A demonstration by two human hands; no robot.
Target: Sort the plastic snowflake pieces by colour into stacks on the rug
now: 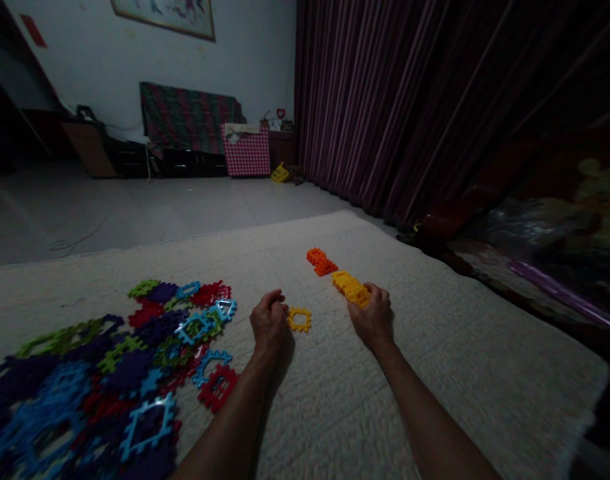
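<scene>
Yellow stack (348,284): right hand (375,317) grasping near end, seemingly keeping it aligned. Left of stack: yellow frame (300,328); left hand (269,323) beside, fingers curled, grip unclear.

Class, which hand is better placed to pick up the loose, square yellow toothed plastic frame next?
Probably the left hand: it is close beside the square yellow toothed plastic frame, with nothing visibly held, while the right hand grips the near end of the yellow plastic stack.

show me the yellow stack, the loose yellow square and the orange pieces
Yellow stack (349,286), head view: middle of its visible side
Loose yellow square (299,327), head view: near edge of its frame
Orange pieces (321,261), head view: middle of the cluster
</scene>
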